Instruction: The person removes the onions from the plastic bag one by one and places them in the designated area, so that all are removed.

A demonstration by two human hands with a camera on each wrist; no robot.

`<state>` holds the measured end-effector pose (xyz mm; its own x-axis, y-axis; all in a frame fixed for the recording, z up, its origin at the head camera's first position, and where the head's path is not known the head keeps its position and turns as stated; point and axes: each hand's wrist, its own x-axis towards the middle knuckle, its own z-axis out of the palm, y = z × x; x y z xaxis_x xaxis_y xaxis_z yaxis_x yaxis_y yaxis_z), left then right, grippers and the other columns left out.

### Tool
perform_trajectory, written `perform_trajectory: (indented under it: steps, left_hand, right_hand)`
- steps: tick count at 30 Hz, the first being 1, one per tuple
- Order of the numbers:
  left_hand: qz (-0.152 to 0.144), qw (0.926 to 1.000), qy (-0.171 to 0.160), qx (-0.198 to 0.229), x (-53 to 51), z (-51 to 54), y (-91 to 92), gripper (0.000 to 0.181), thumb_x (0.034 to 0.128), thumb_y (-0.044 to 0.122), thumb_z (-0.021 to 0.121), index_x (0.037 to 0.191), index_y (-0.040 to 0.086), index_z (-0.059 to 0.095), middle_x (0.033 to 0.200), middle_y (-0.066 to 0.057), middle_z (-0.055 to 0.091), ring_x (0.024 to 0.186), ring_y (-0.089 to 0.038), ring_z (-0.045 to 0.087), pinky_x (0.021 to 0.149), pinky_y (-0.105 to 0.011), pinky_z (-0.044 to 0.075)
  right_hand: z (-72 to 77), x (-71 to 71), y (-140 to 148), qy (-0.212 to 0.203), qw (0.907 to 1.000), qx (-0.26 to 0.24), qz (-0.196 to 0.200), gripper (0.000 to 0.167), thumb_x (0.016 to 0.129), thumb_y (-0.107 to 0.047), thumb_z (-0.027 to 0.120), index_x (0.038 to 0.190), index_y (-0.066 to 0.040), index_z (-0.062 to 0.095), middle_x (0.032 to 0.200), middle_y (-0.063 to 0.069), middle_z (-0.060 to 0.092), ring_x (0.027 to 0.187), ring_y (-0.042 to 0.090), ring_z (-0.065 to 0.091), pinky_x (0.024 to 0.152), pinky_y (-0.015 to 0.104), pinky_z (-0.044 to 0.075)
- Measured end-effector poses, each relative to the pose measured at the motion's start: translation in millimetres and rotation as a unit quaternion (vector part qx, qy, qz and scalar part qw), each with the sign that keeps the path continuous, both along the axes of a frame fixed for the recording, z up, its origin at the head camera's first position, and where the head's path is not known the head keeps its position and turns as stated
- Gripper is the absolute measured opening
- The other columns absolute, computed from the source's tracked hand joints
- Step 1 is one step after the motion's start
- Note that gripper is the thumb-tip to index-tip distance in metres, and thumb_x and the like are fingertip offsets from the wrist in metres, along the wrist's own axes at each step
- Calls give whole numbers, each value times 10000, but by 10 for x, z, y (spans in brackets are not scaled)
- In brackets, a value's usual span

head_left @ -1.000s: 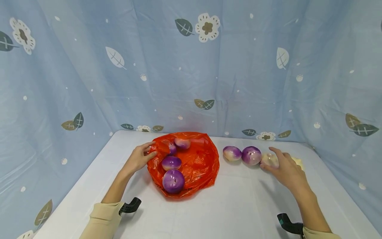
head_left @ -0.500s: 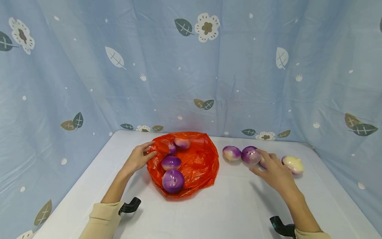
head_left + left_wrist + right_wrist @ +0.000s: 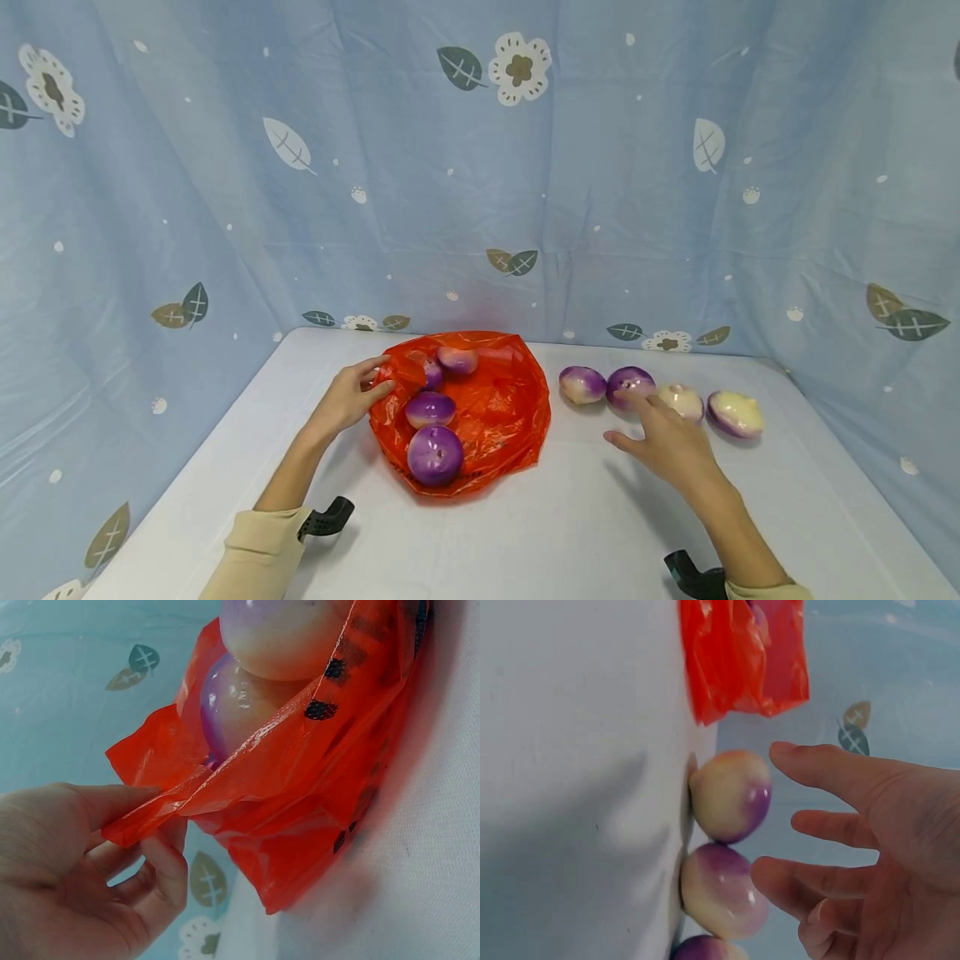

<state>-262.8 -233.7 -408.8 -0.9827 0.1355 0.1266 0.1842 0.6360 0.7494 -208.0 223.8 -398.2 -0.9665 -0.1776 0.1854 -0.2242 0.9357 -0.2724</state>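
Note:
My left hand [image 3: 347,403] pinches the rim of a red plastic bag [image 3: 498,417]. Thumb and fingers close on the film in the left wrist view, with two glossy turnips [image 3: 281,641] showing inside. Several purple-and-cream turnips [image 3: 436,455] lie along the bag's left side in the head view. My right hand [image 3: 675,446] hovers with spread fingers just in front of a row of turnips, nearest a purple one [image 3: 630,385]. It holds nothing. From the right wrist, a gap shows between the thumb and the closest turnip [image 3: 731,796].
The row continues with a turnip [image 3: 582,385] at its left end, a pale one [image 3: 681,402] and another [image 3: 737,414] at the right. All sit on a white table [image 3: 555,542]. A blue patterned curtain [image 3: 420,167] rises behind and at the sides.
My right hand has moved left and slightly nearer to me along the row, uncovering the pale turnip and the rightmost one. The left hand and the bag have stayed put.

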Motion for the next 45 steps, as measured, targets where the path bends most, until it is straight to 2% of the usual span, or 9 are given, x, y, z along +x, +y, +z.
perform_trajectory:
  steps: [5, 9, 12, 14, 22, 32, 40, 45]
  left_hand:
    - [31, 10000, -13, -70, 2, -4, 8, 516, 965, 169, 613, 1436, 17, 468, 1334, -291, 574, 1204, -436, 593, 939, -466, 547]
    - [50, 9999, -36, -79, 2, -1, 12, 518, 966, 174, 613, 1438, 19, 467, 1344, -291, 568, 1214, -441, 584, 945, -471, 542]
    - [49, 10000, -54, -64, 2, 6, 12, 521, 967, 172, 611, 1442, 18, 462, 1342, -292, 568, 1214, -440, 585, 947, -475, 540]
    - [47, 9999, -71, -63, 1, 5, 11, 522, 968, 175, 609, 1443, 18, 459, 1339, -291, 571, 1211, -438, 588, 946, -474, 541]
    - [48, 9999, -76, -59, -8, 0, 6, 522, 968, 178, 611, 1442, 18, 460, 1321, -284, 589, 1186, -423, 610, 933, -461, 552]
    - [63, 9999, -24, -87, 3, -7, 3, 515, 966, 169, 612, 1438, 24, 469, 1328, -283, 584, 1194, -431, 603, 940, -472, 546]
    - [55, 9999, -76, -66, 3, 2, -15, 519, 977, 175, 595, 1453, 26, 450, 1329, -280, 586, 1166, -406, 628, 895, -426, 575]
    - [40, 10000, -4, -86, -5, 5, -11, 511, 973, 163, 600, 1444, 23, 461, 1323, -283, 589, 1188, -432, 606, 922, -453, 559]
  right_hand:
    - [-45, 9, -99, 50, 9997, -65, 208, 588, 839, -428, 738, 1322, -132, 581, 1221, 140, 684, 1068, 392, 653, 803, 583, 532]
    - [-89, 10, -187, 67, 9992, -149, 358, 546, 818, -417, 759, 1266, -135, 622, 1082, 101, 722, 894, 287, 686, 686, 441, 554]
    - [-125, 5, -251, 151, 9987, -198, 444, 518, 803, -414, 775, 1229, -149, 647, 1041, 77, 730, 841, 242, 686, 631, 381, 542]
    - [-142, 6, -292, 150, 9985, -233, 473, 502, 797, -414, 781, 1217, -166, 661, 1038, 63, 732, 839, 231, 687, 616, 378, 535]
    - [-178, 16, -461, -276, 9977, -389, 479, 480, 798, -411, 781, 1221, -222, 657, 1058, 40, 730, 837, 201, 687, 613, 401, 532]
    - [-193, 68, -708, -161, 9956, -385, 835, 449, 790, -372, 798, 1183, -198, 665, 987, 31, 728, 872, 186, 670, 703, 395, 567]
    - [-57, 105, -966, 208, 9917, -630, 1101, 451, 791, -361, 804, 1183, -184, 669, 1055, 31, 727, 919, 196, 676, 759, 385, 570]
    - [31, 115, -1131, 99, 9906, -694, 1173, 472, 799, -385, 794, 1207, -189, 657, 1055, 35, 723, 922, 200, 656, 776, 397, 563]
